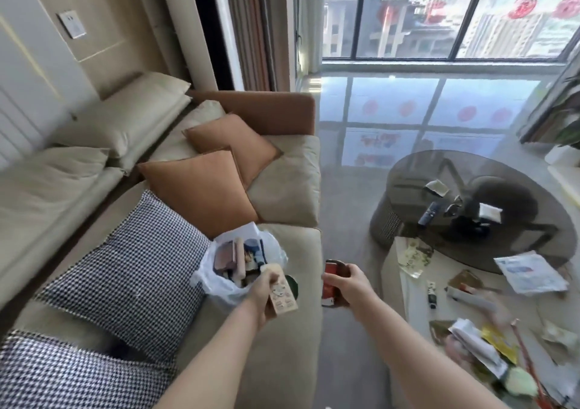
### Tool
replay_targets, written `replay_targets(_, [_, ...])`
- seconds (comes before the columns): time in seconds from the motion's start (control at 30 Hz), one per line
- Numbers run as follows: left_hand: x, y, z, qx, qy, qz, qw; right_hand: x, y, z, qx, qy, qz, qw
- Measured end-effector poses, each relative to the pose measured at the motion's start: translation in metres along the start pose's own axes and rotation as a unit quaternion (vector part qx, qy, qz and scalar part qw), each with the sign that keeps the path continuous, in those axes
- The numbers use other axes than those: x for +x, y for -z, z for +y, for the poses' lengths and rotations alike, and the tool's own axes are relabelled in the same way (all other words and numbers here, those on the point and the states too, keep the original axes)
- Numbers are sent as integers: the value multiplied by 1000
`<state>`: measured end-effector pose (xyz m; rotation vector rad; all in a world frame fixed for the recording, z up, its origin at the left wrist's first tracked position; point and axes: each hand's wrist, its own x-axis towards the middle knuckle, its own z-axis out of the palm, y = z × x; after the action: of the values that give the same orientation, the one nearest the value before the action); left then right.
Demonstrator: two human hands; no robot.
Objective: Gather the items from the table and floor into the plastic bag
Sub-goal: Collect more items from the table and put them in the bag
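A white plastic bag lies open on the sofa seat, with several packets and boxes inside. My left hand grips a flat beige box printed with small pictures, held just right of the bag's mouth. My right hand holds a red and brown packet over the sofa's edge, a little right of the bag. A low white table at the right carries several wrappers, tubes and papers.
A beige sofa with orange and houndstooth cushions fills the left. A round dark glass table stands at the right with a remote and small items on it. Grey floor runs between the sofa and the tables.
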<state>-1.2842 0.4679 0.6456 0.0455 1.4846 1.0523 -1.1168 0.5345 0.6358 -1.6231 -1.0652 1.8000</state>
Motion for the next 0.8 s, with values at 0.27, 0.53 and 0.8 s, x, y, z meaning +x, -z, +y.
replay_targets(0.27, [21, 75, 29, 15, -10, 83, 996, 57, -88, -21, -94, -21, -39, 995])
replay_targets(0.53, [80, 105, 59, 17, -27, 162, 986, 148, -150, -43, -175, -47, -80, 980])
replay_targets(0.8, [182, 108, 82, -20, 27, 237, 971, 258, -201, -27, -288, -85, -82, 950])
